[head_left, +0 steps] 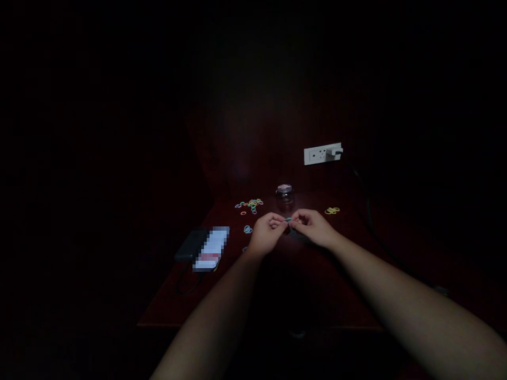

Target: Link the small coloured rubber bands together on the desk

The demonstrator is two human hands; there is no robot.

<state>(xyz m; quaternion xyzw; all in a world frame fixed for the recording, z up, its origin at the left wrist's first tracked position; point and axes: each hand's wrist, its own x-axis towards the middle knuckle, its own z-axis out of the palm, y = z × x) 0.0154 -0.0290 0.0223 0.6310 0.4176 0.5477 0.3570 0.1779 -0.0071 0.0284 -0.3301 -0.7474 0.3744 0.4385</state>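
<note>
The left hand (269, 232) and right hand (313, 227) pinch a green band (289, 219) between their fingers, apparently to keep it steady; mixed bands (253, 204) lie apart on the desk (277, 311), presumably for easy picking.

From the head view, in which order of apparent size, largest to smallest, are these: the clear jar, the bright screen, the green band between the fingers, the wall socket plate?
Bright screen
Wall socket plate
Clear jar
Green band
</note>
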